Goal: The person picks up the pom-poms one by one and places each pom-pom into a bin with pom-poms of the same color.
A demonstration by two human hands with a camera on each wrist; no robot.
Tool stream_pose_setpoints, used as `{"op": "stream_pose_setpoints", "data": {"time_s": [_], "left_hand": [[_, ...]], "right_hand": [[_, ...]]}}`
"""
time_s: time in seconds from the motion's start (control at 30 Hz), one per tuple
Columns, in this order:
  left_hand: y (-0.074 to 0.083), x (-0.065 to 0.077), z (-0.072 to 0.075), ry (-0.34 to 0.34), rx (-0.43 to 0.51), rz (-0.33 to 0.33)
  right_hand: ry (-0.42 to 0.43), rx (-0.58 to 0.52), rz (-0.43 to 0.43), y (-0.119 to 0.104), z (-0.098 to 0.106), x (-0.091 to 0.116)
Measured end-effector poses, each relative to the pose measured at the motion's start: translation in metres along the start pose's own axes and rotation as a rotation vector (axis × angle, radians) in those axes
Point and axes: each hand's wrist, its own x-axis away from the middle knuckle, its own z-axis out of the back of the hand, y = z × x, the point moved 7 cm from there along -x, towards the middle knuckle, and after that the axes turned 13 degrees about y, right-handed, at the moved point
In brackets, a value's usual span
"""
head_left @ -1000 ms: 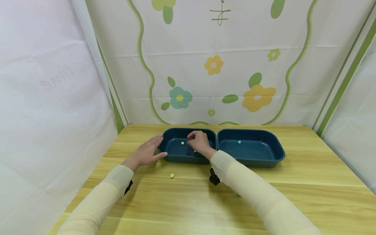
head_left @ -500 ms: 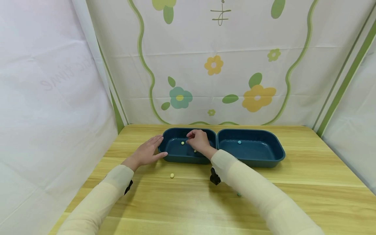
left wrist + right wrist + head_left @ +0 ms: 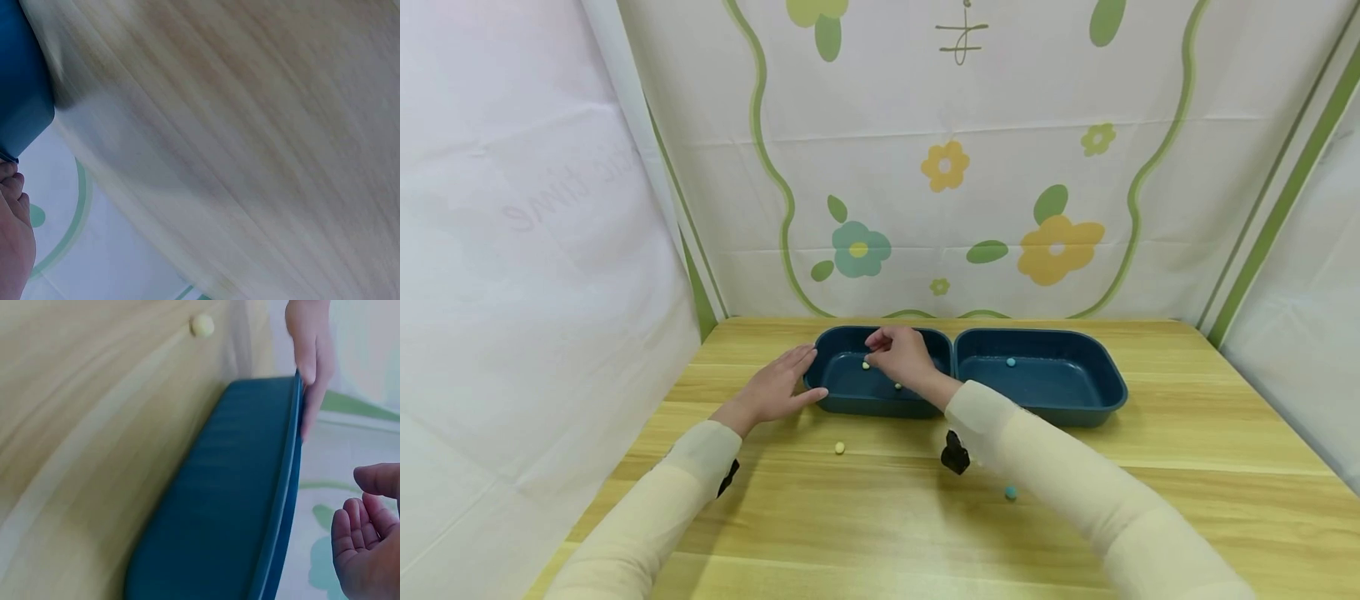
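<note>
My left hand (image 3: 775,387) rests at the left end of the left dark blue tray (image 3: 865,406), fingers straight along its rim. Over that same tray hovers my right hand (image 3: 904,358), its fingers bent close to a small pale yellow ball (image 3: 865,366). A second small pale ball (image 3: 898,386) lies in the tray under the right wrist. In the right wrist view, thumb and fingers of the right hand (image 3: 369,544) stand apart with nothing visible between them. The left wrist view shows part of the left hand (image 3: 15,231) at the tray's edge.
Beside the left tray stands a matching right tray (image 3: 1052,383) holding a small blue ball (image 3: 1011,362). On the wooden table (image 3: 850,533), a yellow ball (image 3: 839,448) lies in front of the left tray and a blue ball (image 3: 1011,492) near the right sleeve. A flowered cloth (image 3: 887,183) hangs behind.
My right hand has shifted slightly left, so its fingertips now overlap the yellow ball in the tray. The right sleeve has moved off the blue ball on the table. The left hand stays put.
</note>
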Motion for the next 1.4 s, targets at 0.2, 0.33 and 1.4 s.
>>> {"op": "stream_pose_setpoints", "data": {"time_s": [0.2,0.33,1.4], "left_hand": [[0.000,0.001,0.000,0.002,0.009,0.000],[0.000,0.001,0.000,0.008,0.007,-0.004],[0.003,0.001,0.001,0.045,0.004,-0.026]], "right_hand": [[-0.045,-0.048,0.054,-0.014,-0.001,0.014],[-0.069,-0.064,0.075,-0.018,-0.005,0.023],[-0.307,0.021,0.132,-0.007,-0.071,0.085]]}}
